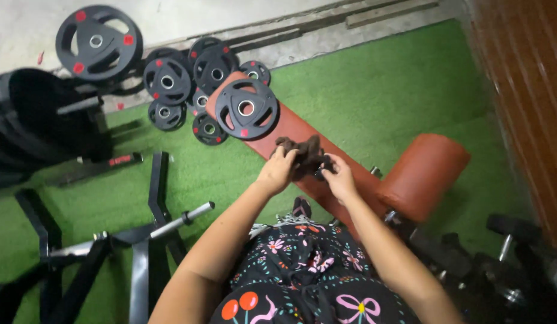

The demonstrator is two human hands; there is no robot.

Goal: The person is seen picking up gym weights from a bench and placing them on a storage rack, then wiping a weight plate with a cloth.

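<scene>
Head view, setting: I stand over a long rust-red padded leather bench (302, 135) that runs from the far left toward me, on a floor of green artificial turf (374, 96).
Thing in hand: a dark brown, bunched, soft-looking bundle (302, 155), perhaps a glove or strap, lies on the middle of the bench between my two hands; blur keeps me from telling which.
Left hand: my left hand (277, 171) is curled over the bundle's near left end, fingers bent in a pinch on the fabric, wrist straight, forearm coming up from the lower left.
Right hand: my right hand (340, 179) is closed round the bundle's right end, knuckles up, thumb side turned toward the left hand; the fingertips are hidden in the fabric.
Far end of the bench: a black round rubber weight plate with red dots (246, 109) lies flat there, just beyond the bundle and not touching it.
Floor beyond the bench: a cluster of smaller black weight plates (188, 84) crowds the turf's far edge, beside a black metal rack (134, 240) with a chrome bar end.
Near right edge: a rust-red cylindrical roller pad (423, 175) stands by the bench.
Risk, as I judge it: a hard tug on the bundle could send my knuckles into the plate, or nudge it off the bench end onto those below.
Second risk: loose fabric could slip from a two-handed pinch and drop off the bench's near edge.
</scene>
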